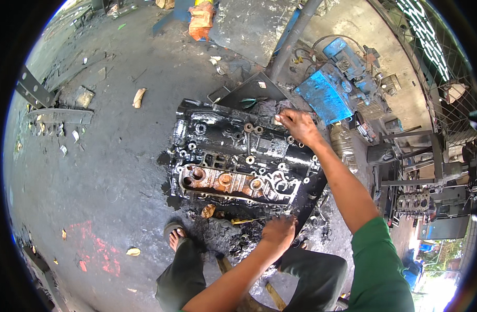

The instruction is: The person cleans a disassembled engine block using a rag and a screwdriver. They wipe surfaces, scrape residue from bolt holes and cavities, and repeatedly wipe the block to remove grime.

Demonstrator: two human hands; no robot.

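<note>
An engine block (233, 141), black and wet-looking, lies on its side in front of me. A rusty orange-brown recess (225, 180) with round bores runs along its near part. My right hand (299, 128) reaches over the block's far right edge, fingers closed around something small and pale that I cannot make out. Close to the block's near right corner is my left hand (280, 231), its fingers curled, with whatever they hold hidden. Just left of it lies a thin yellow tool (242, 221). Beyond the block, green-handled pliers (249, 100) rest by a dark rag (269, 107).
A blue machine with a motor (332, 93) stands at far right, beside a clear plastic bottle (343, 145). Metal frames and another engine part (412, 202) are farther right. Dried leaves and scraps dot the grey floor (108, 156). My sandalled foot (176, 235) is near left.
</note>
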